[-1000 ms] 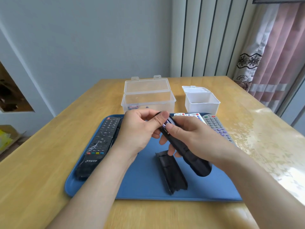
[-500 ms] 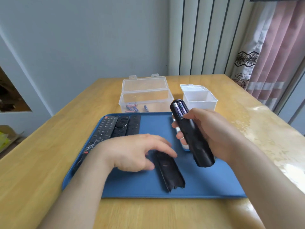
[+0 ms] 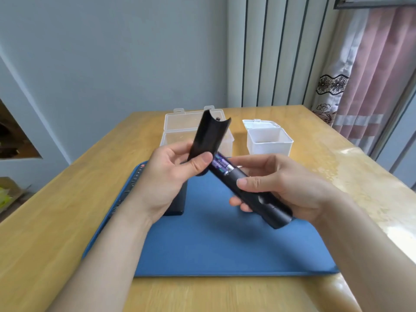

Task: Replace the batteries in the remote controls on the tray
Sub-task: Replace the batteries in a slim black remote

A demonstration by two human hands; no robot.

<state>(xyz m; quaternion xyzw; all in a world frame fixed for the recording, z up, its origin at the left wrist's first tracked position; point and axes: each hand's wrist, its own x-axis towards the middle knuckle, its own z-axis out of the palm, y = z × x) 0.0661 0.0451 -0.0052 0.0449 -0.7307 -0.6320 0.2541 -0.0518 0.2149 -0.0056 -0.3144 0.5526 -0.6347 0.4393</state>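
Observation:
My right hand (image 3: 290, 188) grips a slim black remote (image 3: 258, 197) held above the blue tray (image 3: 225, 244), its open battery bay facing up with purple batteries (image 3: 221, 165) inside. My left hand (image 3: 166, 176) pinches the curved black battery cover (image 3: 208, 136), which stands upright, its lower end close to the remote's open end. Other black remotes (image 3: 176, 199) lie on the tray's left side, mostly hidden behind my left hand and forearm.
A clear lidded box (image 3: 180, 129) and a smaller white box (image 3: 269, 140), both open, stand on the wooden table (image 3: 67, 210) beyond the tray. A wall is behind the table, and curtains hang at the right.
My left hand picked the battery cover up off the tray and raised it to the remote's open end. My right hand tilted the remote down toward the left hand.

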